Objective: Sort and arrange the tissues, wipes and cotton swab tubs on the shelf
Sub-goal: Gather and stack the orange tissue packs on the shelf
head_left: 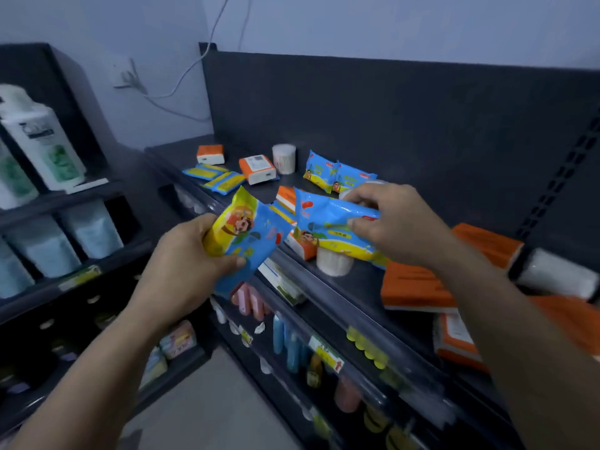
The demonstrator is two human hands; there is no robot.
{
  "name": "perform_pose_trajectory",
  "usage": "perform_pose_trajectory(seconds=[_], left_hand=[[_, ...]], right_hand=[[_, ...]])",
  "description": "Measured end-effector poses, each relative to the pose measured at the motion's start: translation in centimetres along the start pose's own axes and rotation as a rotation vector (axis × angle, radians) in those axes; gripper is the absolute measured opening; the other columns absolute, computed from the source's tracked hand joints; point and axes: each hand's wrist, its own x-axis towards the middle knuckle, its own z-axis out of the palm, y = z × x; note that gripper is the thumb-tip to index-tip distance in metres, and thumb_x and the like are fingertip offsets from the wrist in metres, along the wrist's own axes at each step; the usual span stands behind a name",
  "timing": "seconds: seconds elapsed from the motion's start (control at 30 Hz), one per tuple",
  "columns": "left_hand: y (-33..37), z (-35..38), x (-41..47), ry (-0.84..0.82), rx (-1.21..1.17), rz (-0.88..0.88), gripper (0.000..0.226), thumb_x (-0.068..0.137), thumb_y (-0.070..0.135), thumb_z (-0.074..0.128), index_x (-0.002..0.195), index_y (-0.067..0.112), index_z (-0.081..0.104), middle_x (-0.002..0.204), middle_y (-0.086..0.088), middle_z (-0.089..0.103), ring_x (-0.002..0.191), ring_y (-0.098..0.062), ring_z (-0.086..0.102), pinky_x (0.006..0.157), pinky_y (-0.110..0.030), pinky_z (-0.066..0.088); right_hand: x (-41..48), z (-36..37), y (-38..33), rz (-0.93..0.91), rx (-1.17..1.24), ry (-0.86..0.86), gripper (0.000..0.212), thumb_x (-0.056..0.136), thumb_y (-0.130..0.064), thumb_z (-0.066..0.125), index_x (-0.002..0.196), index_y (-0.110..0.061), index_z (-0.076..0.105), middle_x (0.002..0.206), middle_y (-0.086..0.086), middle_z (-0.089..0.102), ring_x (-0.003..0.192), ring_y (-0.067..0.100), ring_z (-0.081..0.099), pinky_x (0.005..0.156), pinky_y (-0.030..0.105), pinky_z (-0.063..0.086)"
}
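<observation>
Dark shelf, centre: wipes pack gripped by left hand, second pack pinched by right hand; labels blurred, unread.

I see a small shop, on the toiletries aisle. Dark metal shelving with a slotted upright lines the wall. Clear price rails along the front edges carry yellow tags. Goods repeat in identical packs: white bottles and pale pouches on the neighbouring unit, orange tissue packs and wipe packs on the shelf, coloured tubes below.
</observation>
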Motion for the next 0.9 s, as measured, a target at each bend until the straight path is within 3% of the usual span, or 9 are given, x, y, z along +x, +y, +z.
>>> perform_pose_trajectory(seconds=[0.17, 0.3, 0.57, 0.77, 0.9], left_hand=[[-2.7, -1.3, 8.0, -0.114, -0.026, 0.097, 0.026, 0.07, 0.017, 0.079, 0.09, 0.02, 0.062, 0.077, 0.001, 0.069, 0.068, -0.023, 0.065, 0.068, -0.045, 0.054], [-3.3, -0.4, 13.6, -0.18, -0.072, 0.195, 0.027, 0.072, 0.013, 0.077, 0.094, 0.02, 0.063, 0.081, 0.0, 0.07, 0.075, -0.021, 0.065, 0.075, -0.041, 0.053], [-3.0, 3.3, 24.2, -0.238, -0.073, 0.333, 0.027, 0.076, 0.011, 0.073, 0.082, 0.03, 0.055, 0.076, 0.012, 0.063, 0.071, -0.009, 0.059, 0.065, -0.029, 0.045], [-3.7, 4.7, 31.9, -0.22, 0.012, 0.352, 0.025, 0.074, 0.016, 0.075, 0.073, 0.025, 0.051, 0.073, 0.003, 0.06, 0.069, -0.02, 0.056, 0.062, -0.034, 0.045], [-3.9, 6.5, 35.9, -0.305, 0.016, 0.397, 0.033, 0.073, 0.013, 0.075, 0.067, 0.032, 0.048, 0.065, 0.011, 0.051, 0.06, -0.008, 0.048, 0.054, -0.027, 0.036]], right_hand=[[4.4, 2.0, -1.5, 0.136, -0.075, 0.043, 0.023, 0.083, -0.011, 0.057, 0.103, -0.021, 0.065, 0.083, -0.008, 0.06, 0.085, 0.014, 0.056, 0.078, 0.023, 0.037], [7.1, 2.2, -1.1, 0.231, -0.123, 0.137, 0.027, 0.082, -0.011, 0.059, 0.108, -0.016, 0.066, 0.1, 0.0, 0.068, 0.095, 0.018, 0.061, 0.083, 0.03, 0.046], [15.1, 2.8, 2.5, 0.28, -0.183, 0.247, 0.026, 0.083, -0.012, 0.059, 0.107, -0.017, 0.065, 0.102, 0.0, 0.068, 0.094, 0.017, 0.06, 0.083, 0.032, 0.048], [21.3, 4.1, 5.6, 0.31, -0.133, 0.231, 0.021, 0.082, -0.014, 0.059, 0.101, -0.02, 0.066, 0.093, -0.003, 0.067, 0.085, 0.015, 0.062, 0.077, 0.032, 0.051], [24.2, 4.9, 7.4, 0.356, -0.146, 0.21, 0.02, 0.081, -0.013, 0.06, 0.1, -0.019, 0.066, 0.089, -0.003, 0.067, 0.082, 0.015, 0.061, 0.071, 0.028, 0.048]])
